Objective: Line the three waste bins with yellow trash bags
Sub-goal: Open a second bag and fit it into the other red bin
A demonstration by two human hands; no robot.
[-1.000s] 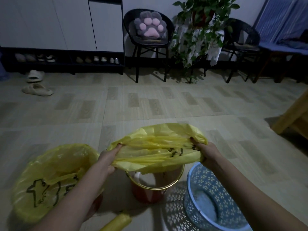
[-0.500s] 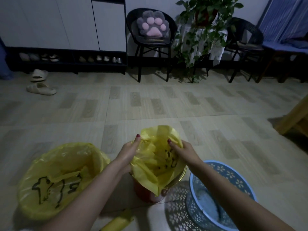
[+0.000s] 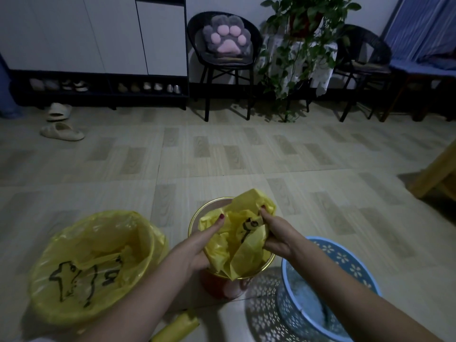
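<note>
Both hands, left [image 3: 201, 245] and right [image 3: 276, 233], grip the yellow bag [image 3: 243, 245] inside the gold-rimmed bin [image 3: 197, 218], blue bin [image 3: 345, 265] just beside

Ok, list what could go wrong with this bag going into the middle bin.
1. The yellow bag is still bunched between the left hand and right hand, its edge not folded over the gold rim; let go now, it would likely slump inside.
2. Pushing down could tip the red bin, which looks narrow.
3. The blue perforated bin stands close by the right forearm and could get knocked.
</note>
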